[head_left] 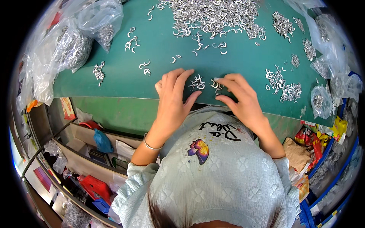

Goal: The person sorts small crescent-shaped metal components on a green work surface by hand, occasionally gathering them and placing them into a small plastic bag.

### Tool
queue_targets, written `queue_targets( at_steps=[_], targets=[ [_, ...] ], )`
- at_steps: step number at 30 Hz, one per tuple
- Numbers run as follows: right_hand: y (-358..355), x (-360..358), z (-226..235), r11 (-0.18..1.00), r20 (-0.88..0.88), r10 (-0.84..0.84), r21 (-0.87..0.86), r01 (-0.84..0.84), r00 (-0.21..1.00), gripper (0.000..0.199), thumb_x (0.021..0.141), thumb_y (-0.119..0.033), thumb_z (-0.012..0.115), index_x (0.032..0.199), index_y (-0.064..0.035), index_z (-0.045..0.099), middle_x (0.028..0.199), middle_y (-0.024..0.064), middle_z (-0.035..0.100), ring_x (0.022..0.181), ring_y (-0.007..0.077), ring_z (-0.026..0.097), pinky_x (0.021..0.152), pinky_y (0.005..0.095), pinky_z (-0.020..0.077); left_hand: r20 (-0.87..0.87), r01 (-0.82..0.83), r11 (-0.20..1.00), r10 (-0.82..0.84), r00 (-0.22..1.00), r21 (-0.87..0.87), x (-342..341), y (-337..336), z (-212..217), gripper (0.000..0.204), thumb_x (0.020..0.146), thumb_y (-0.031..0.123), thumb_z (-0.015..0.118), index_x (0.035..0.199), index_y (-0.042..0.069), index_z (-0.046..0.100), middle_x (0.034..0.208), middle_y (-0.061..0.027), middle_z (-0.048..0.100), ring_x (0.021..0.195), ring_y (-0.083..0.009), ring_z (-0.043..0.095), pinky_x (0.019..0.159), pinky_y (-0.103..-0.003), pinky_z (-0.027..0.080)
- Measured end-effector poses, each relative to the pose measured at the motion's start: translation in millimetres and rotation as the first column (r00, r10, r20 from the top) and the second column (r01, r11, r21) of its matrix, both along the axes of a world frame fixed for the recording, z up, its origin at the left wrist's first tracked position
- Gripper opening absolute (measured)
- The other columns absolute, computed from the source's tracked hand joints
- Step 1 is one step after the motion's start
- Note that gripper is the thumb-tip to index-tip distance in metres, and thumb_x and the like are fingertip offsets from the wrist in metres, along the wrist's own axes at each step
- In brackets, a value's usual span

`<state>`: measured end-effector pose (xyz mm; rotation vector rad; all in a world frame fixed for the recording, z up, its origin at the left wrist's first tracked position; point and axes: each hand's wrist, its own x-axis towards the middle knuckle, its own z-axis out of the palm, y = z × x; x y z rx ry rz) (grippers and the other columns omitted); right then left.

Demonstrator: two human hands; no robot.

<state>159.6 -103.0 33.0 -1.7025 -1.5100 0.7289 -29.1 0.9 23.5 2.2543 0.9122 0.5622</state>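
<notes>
Small silver crescent-shaped metal pieces lie scattered on a green table [125, 85]. By the near edge, my left hand [173, 93] rests with thumb and forefinger spread around a little cluster of pieces [197, 82]. My right hand [243, 97] faces it, its thumb and fingers also apart. Between them sits a smaller cluster [215, 86], partly covered by the right fingertips. Neither hand visibly grips a piece, though contact under the right fingertips is hard to make out.
A large heap of crescents [216, 17] spreads at the far side. Smaller piles [283, 85] lie to the right. Clear plastic bags of pieces stand left [74, 51] and right [321, 100]. Below the table's left is an open drawer-like shelf [76, 133]; packets [310, 140] lie lower right.
</notes>
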Motion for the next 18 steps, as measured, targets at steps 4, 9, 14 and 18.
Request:
queue_targets(
  at_steps=[4, 9, 14, 18],
  targets=[
    [3, 0, -3, 1.0, 0.04, 0.006, -0.019, -0.005, 0.999, 0.043, 0.077, -0.003, 0.074, 0.118, -0.0032, 0.06, 0.107, 0.0117, 0.055, 0.095, 0.0313, 0.058, 0.078, 0.0392, 0.0494, -0.02, 0.007, 1.0, -0.007, 1.0, -0.022, -8, 1, 2, 0.058, 0.073, 0.01, 0.08, 0.126, 0.006, 0.056, 0.116, -0.0114, 0.054, 0.108, -0.0292, 0.05, 0.091, -0.04, 0.034],
    [23, -14, -6, 0.996, 0.023, 0.089, 0.022, -0.089, 0.996, 0.043, 0.077, -0.001, 0.073, 0.118, -0.0005, 0.059, 0.106, 0.0128, 0.055, 0.095, 0.0326, 0.058, 0.08, 0.0399, 0.0491, -0.002, -0.029, 0.999, 0.029, 1.0, -0.013, -14, -1, 4, 0.06, 0.072, 0.007, 0.079, 0.127, 0.006, 0.056, 0.119, -0.0113, 0.053, 0.109, -0.0296, 0.051, 0.09, -0.04, 0.037],
    [38, -28, -6, 0.989, 0.032, 0.143, 0.021, -0.144, 0.989, 0.042, 0.077, 0.0, 0.072, 0.117, 0.0004, 0.059, 0.105, 0.0123, 0.055, 0.095, 0.0319, 0.058, 0.079, 0.0402, 0.0497, 0.033, 0.006, 0.999, -0.004, 0.999, -0.041, -20, -5, 2, 0.059, 0.073, 0.004, 0.076, 0.129, 0.006, 0.055, 0.121, -0.011, 0.053, 0.109, -0.0287, 0.051, 0.09, -0.04, 0.037],
    [54, -41, -12, 0.983, 0.04, 0.173, 0.057, -0.175, 0.984, 0.041, 0.077, -0.001, 0.072, 0.116, 0.0002, 0.059, 0.104, 0.0118, 0.055, 0.094, 0.0313, 0.058, 0.078, 0.0399, 0.0501, 0.048, -0.078, 0.996, 0.08, 0.996, -0.043, -34, -2, -8, 0.055, 0.072, 0.005, 0.077, 0.124, 0.007, 0.059, 0.123, -0.0113, 0.052, 0.11, -0.0299, 0.051, 0.091, -0.041, 0.037]
  ],
)
